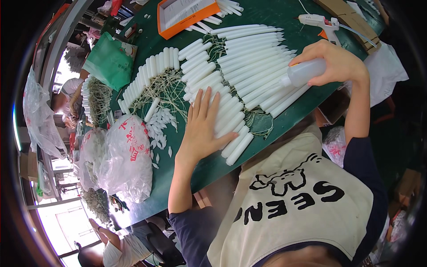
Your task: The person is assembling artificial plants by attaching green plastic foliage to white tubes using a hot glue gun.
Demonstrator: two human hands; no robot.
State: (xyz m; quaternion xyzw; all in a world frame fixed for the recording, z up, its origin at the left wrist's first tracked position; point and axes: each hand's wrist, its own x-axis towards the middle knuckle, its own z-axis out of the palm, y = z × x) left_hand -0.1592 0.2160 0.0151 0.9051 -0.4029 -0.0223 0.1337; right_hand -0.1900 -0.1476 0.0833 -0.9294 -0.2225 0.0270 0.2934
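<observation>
A small translucent squeeze bottle (pixel 307 72) is gripped in my right hand (pixel 339 62), tilted with its nozzle down toward a row of long white candle-shaped sticks (pixel 253 66) with pointed tips. Beside that row lie shorter white tubes (pixel 231 116), packed side by side. My left hand (pixel 201 127) rests flat on these tubes, fingers spread and thumb out to the right. Thin pale wires (pixel 259 123) show between the two rows. Whether any liquid leaves the nozzle, I cannot tell.
A hot glue gun (pixel 324 26) lies at the far right of the green table (pixel 178 153). An orange box (pixel 164 32) stands at the back. More wired tubes (pixel 151 66), white leaf-shaped pieces (pixel 160 122), a clear plastic bag (pixel 129 155) and a green bag (pixel 109 62) are left. Co-workers sit beyond.
</observation>
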